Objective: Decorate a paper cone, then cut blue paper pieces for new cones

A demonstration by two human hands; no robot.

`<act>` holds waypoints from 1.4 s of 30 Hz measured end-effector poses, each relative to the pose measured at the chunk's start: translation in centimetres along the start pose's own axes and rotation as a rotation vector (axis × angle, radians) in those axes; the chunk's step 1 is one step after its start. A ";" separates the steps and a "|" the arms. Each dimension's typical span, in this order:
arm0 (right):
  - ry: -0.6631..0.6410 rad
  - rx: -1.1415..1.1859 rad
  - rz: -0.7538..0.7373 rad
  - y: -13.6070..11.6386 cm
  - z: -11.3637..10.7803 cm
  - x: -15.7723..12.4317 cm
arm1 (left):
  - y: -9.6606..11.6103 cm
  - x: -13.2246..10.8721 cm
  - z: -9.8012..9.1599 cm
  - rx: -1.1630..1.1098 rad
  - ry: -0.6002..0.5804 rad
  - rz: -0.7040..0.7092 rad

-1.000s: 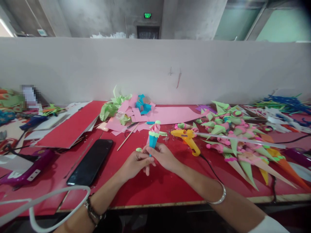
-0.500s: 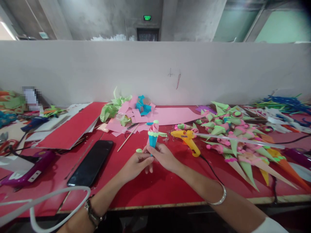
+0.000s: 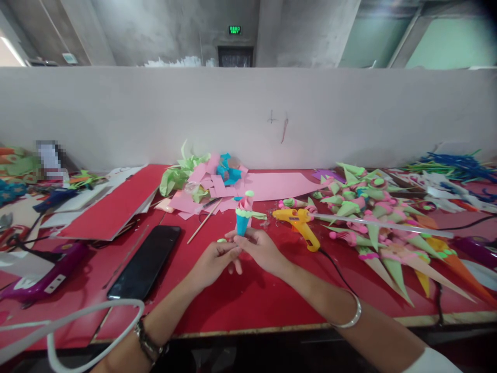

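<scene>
Turquoise and upright, the cone (image 3: 242, 226) hangs above the desk (image 3: 267, 308), our right fingers (image 3: 246, 244) pinching it, left fingers (image 3: 230, 255) curled near its hidden tip, their grip unclear, and we should press lightly, lest it crease.

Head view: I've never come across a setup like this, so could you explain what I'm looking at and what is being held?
There is no machine here. A camera worn on a person's head looks forward and down at their own bare hands. The left hand is on the arm with the dark bracelet; the right hand is on the arm with the silver bangle. The right hand holds a blue paper ice-cream cone with a pink top. The left hand's fingers meet it near the base; their exact grip is hidden. On the red table lie a black phone, a wooden stick, a yellow glue gun and many decorated paper cones.
</scene>
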State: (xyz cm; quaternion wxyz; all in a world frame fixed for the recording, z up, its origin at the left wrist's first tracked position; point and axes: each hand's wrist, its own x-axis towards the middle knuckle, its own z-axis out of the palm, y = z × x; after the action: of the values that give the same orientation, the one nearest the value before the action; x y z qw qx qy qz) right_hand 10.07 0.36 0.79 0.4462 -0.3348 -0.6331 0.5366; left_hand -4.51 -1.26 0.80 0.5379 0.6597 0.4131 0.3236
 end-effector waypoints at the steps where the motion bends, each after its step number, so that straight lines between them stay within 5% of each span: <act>1: -0.005 0.011 0.004 0.0 0.0 0.0 | -0.1 0.0 0.0 -0.013 0.013 -0.006; 8: 0.021 0.027 0.001 -0.3 -0.1 0.2 | -0.2 0.1 0.1 -0.027 0.060 -0.019; 17: 0.045 0.042 -0.024 -0.2 0.0 0.2 | 1.0 -0.3 -0.2 0.231 0.081 0.017; 24: 0.047 -0.253 -0.143 -0.5 -0.2 0.0 | -0.4 0.2 -1.0 0.141 0.415 0.222; 31: -0.115 -0.598 -0.265 0.1 -0.5 -0.4 | 0.7 -0.9 0.1 -0.056 0.307 0.443; 42: -0.249 -0.391 -0.309 0.7 -0.3 -0.6 | 1.8 -1.7 1.3 0.269 0.366 0.604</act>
State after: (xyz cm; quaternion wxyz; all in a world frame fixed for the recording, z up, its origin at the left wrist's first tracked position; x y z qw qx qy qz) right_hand 10.54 0.07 -0.01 0.3682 -0.2454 -0.8183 0.3669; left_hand -3.83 -3.51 2.30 0.2440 0.7480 0.3279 0.5229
